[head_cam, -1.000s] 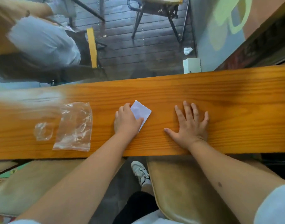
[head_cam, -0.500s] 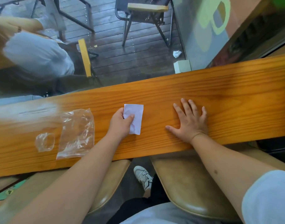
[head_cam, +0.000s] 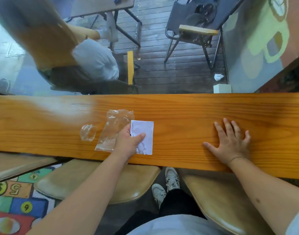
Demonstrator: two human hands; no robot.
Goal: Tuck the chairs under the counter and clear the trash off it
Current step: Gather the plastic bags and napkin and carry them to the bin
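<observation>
Bench (head_cam: 187, 106): a long wooden plank running left to right; bare wood lies between the hands and to the far right.
Left hand (head_cam: 128, 141): pinches the paper (head_cam: 145, 133), thumb on top, near the bench's near edge.
Right hand (head_cam: 231, 141): flat on the bench, fingers spread, holding nothing.
Bag (head_cam: 113, 128): clear plastic, just left of the paper, partly under the left hand.
Wrap (head_cam: 88, 134): a small clear scrap left of the bag, hard to make out.
Chairs (head_cam: 97, 180): two tan seats tucked partly under the near edge, the right one (head_cam: 218, 200) cut off.
Shoes (head_cam: 170, 180): between the seats.
</observation>
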